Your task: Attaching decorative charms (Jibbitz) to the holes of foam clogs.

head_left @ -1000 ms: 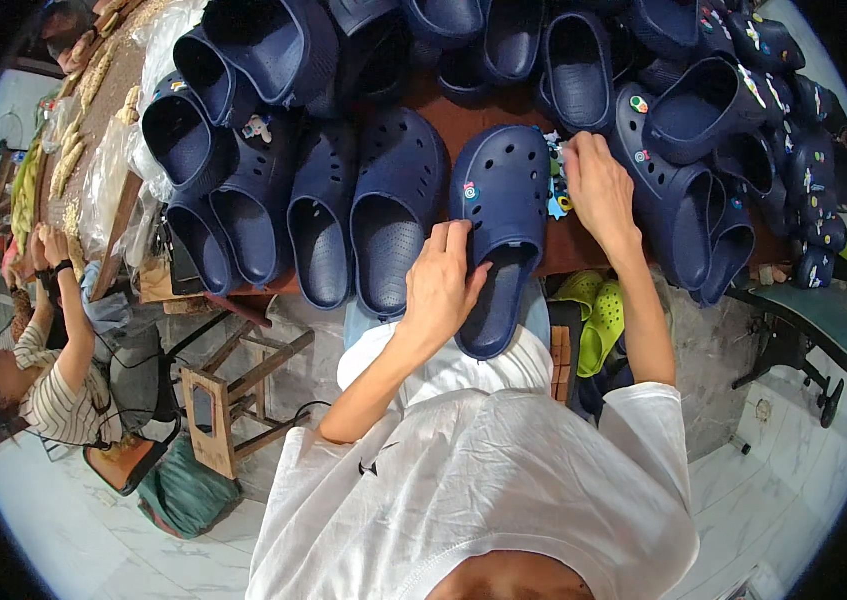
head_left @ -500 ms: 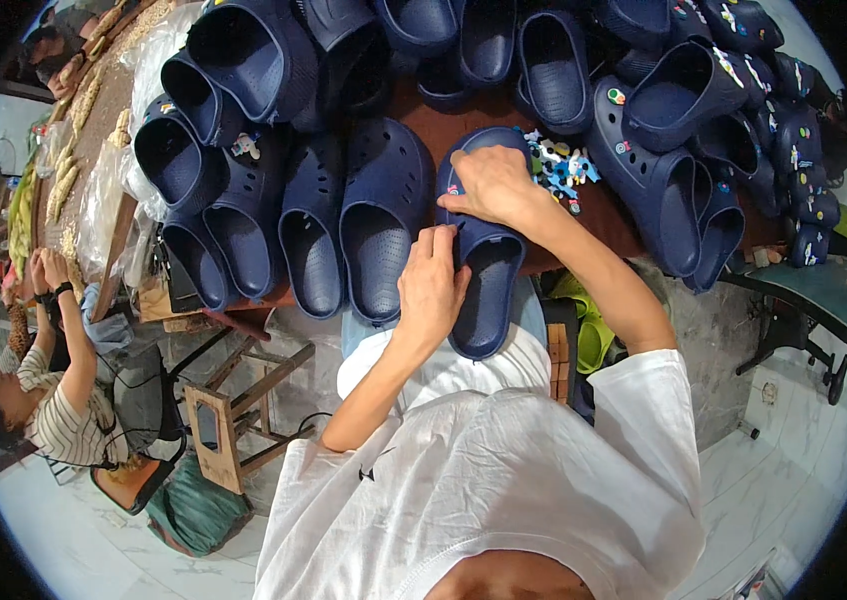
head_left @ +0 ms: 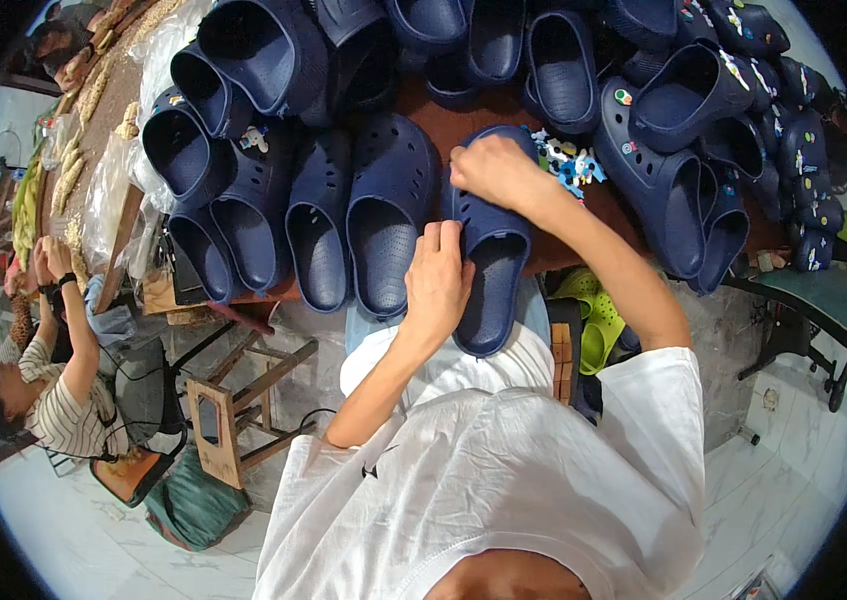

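Note:
A dark blue clog (head_left: 491,290) lies with its heel toward me, jutting over the table's near edge. My left hand (head_left: 438,285) grips its left side, fingers against the outer wall and thumb by the opening. Curled up on the perforated upper is my right hand (head_left: 495,175); whatever lies under its fingers is hidden. Just right of that hand, a small heap of colourful shoe charms (head_left: 571,165) rests on the brown table (head_left: 598,232). Another blue clog (head_left: 391,215) stands close by on the left, with no charms visible on it.
More blue clogs (head_left: 263,55) are piled along the back and left. Clogs with charms (head_left: 658,185) stand at the right. Green clogs (head_left: 598,330) sit below the table, near a wooden stool (head_left: 233,410). Another person (head_left: 68,390) works at the far left.
My right hand has curled tighter over the clog's upper, hiding the small charm that showed near its thumb. My left hand stays on the clog's side. The view has shifted slightly.

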The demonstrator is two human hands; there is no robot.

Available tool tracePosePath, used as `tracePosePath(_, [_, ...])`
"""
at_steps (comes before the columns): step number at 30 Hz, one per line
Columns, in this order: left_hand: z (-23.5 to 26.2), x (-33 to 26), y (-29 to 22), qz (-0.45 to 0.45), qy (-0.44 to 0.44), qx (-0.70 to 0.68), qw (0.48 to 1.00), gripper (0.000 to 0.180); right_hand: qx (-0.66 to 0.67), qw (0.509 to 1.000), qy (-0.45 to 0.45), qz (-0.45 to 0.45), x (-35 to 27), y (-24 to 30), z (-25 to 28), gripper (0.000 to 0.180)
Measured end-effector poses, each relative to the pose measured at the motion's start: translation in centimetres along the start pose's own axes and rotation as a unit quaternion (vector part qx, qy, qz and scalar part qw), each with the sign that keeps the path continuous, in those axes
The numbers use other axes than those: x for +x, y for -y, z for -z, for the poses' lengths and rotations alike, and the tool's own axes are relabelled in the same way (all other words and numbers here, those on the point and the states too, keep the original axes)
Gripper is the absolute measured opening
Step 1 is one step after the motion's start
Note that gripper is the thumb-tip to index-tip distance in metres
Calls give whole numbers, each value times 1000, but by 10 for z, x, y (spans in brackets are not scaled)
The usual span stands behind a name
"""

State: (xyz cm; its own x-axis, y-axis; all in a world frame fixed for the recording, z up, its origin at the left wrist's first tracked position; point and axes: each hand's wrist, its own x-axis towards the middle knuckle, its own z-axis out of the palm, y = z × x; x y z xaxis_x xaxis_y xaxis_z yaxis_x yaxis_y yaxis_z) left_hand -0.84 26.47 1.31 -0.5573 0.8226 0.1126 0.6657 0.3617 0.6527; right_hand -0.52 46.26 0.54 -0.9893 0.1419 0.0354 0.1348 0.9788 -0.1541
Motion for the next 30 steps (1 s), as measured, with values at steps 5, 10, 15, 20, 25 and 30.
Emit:
tracePosePath(5, [2, -4, -2, 10, 2, 2, 1000, 48, 169, 983, -66, -21, -20, -20, 11, 25])
tracePosePath(10, [1, -5, 1, 2, -3, -2, 1000, 48, 201, 944, -185, -184, -76, -49, -8, 27])
tracePosePath(15, [8, 9, -6, -52, -29, -32, 998, 48, 157, 906, -194, -342, -122, -81, -33, 23])
tracePosePath(20, [1, 20, -9, -67, -23, 24, 997, 50, 240, 883, -218, -339, -130, -81, -33, 19])
tracePosePath(25, [-1, 21, -10, -64, -18, 21, 998, 52, 204, 867, -333, -309, -135, -44, -24, 23])
tracePosePath(30, [-3, 18, -12, -17, 13, 39, 999, 65, 334, 845, -337, -247, -150, 20, -29, 35])
